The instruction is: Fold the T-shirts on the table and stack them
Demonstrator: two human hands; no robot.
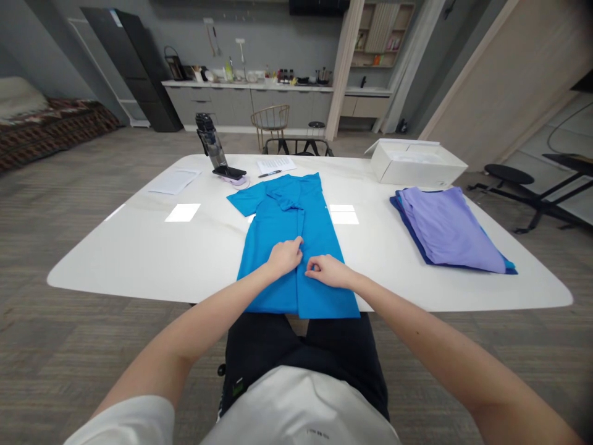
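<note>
- Lying flat on the glossy white stone-look table (pixel 139 253), a white sheet of paper (pixel 172 182) is well to the left of the bright blue short-sleeved fabric shirt (pixel 278 225).
- Standing nearer that shirt, beyond its left sleeve, is a clear bottle with a black lid (pixel 213 147); a flat black phone (pixel 230 172) is just beside the bottle, on the same side of the shirt.
- Beyond the shirt's far end are a slim black pen (pixel 270 173) and a white printed sheet (pixel 278 164).
- The left hand (pixel 285 256) is over the shirt's middle, fingers bent at a lengthwise fold edge; whether it pinches the cloth I cannot tell.
- The shirt itself is spread with its hem at the table's near edge and cloth bunched near its far end.
- The right hand (pixel 328 270) is over the shirt's right panel, fingers loosely curled; I cannot tell if it grips any cloth.
- Well right of the shirt are a white open-lidded box (pixel 417 167) and, nearer, a stack of folded lavender and blue garments (pixel 451 225).
</note>
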